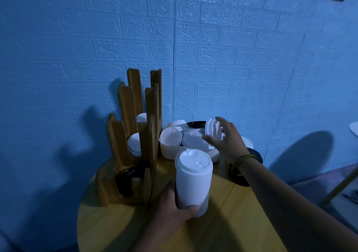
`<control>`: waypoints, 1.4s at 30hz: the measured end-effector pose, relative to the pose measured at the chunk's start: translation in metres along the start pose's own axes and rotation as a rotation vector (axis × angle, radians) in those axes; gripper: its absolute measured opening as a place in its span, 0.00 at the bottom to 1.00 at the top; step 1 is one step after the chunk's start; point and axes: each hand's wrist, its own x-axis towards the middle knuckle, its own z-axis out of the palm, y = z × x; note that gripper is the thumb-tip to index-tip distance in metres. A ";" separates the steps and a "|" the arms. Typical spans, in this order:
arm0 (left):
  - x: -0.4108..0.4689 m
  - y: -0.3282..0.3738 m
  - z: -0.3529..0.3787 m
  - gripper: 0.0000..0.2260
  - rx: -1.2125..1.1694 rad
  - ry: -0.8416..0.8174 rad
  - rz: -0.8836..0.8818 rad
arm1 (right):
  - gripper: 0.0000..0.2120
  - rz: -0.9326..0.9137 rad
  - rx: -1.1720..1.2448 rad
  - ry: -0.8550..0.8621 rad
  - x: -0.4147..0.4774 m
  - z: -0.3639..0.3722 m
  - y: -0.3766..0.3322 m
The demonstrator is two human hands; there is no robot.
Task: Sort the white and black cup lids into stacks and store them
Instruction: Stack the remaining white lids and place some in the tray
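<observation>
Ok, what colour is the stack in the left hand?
White; the head view shows the stack in the left hand clearly.

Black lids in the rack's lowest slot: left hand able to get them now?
Likely not: the left hand grips the white lid stack, so it's full, though the black lids sit exposed nearby.

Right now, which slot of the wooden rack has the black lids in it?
The lowest front slot of the wooden rack, nearest the person, holds the black lids. The two taller slots behind it hold white lids.
</observation>
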 end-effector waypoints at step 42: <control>-0.048 0.010 0.020 0.43 0.153 0.116 0.074 | 0.36 -0.099 0.028 -0.214 -0.150 -0.016 -0.052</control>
